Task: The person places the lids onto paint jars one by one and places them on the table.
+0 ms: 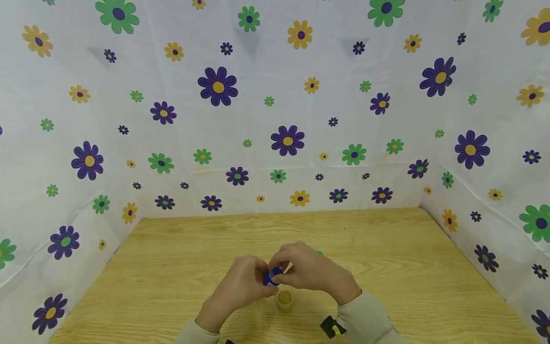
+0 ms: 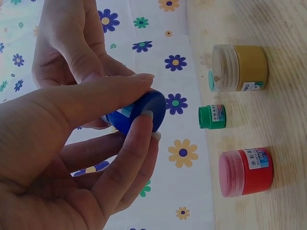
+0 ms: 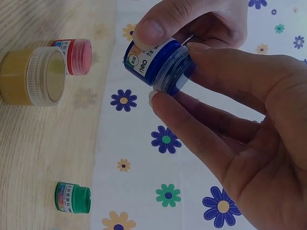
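Observation:
A small blue paint jar [image 3: 148,60] with a clear ridged lid [image 3: 169,72] is held tilted between both hands above the table. My left hand [image 1: 240,282] grips the jar's body, its thumb across the label. My right hand [image 1: 307,270] pinches the lid between thumb and fingers. The lid sits on the jar's neck; I cannot tell whether it is loose. In the left wrist view the jar's rounded blue base [image 2: 157,108] faces the camera, while the right hand [image 2: 72,43] partly hides behind the left.
On the wooden table [image 1: 172,267] stand a lidded yellow paint jar [image 1: 285,302] just below the hands, a green jar [image 2: 218,117] with a bare neck, and a lidded red jar [image 2: 258,171]. A flower-patterned white sheet [image 1: 266,119] encloses the back and sides.

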The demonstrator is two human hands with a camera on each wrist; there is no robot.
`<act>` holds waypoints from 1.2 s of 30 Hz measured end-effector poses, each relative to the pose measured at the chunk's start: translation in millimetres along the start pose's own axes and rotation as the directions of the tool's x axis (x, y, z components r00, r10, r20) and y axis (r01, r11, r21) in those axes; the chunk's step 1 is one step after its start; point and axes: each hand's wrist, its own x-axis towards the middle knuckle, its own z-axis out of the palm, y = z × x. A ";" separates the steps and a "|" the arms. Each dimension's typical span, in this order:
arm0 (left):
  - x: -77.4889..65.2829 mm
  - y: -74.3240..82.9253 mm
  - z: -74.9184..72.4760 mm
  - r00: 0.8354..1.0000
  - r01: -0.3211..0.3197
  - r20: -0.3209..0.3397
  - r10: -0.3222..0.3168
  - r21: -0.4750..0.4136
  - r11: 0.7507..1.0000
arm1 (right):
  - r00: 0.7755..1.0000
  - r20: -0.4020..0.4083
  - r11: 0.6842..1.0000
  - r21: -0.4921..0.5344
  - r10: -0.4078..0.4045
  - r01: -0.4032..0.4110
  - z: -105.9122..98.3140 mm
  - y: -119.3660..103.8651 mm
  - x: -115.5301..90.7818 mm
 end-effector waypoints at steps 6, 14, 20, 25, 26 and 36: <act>0.1 -0.4 -0.6 1.000 0.008 0.006 -0.008 -0.015 1.000 | 1.000 -0.004 1.000 -0.028 0.002 -0.002 -2.6 -1.8 -1.7; -0.4 -1.7 -1.6 1.000 0.017 0.009 -0.017 -0.018 1.000 | 0.999 0.007 0.999 -0.014 -0.032 0.032 -6.9 0.1 -4.9; -0.2 -1.4 -1.6 1.000 0.010 0.000 -0.010 0.001 1.000 | 0.998 0.034 0.998 0.034 -0.052 0.050 -4.2 2.2 -2.3; -0.7 -0.2 -0.4 1.000 0.010 0.006 -0.010 -0.006 1.000 | 0.999 0.035 0.999 0.039 -0.027 0.026 -3.1 2.2 -3.2; -0.8 0.0 -0.2 1.000 0.010 0.007 -0.010 -0.006 1.000 | 0.999 0.034 0.999 0.040 -0.019 0.018 -3.2 2.2 -3.5; -1.3 1.4 0.1 1.000 0.016 0.007 -0.016 -0.019 1.000 | 0.999 0.035 0.999 0.036 0.015 -0.017 -3.2 3.0 -2.9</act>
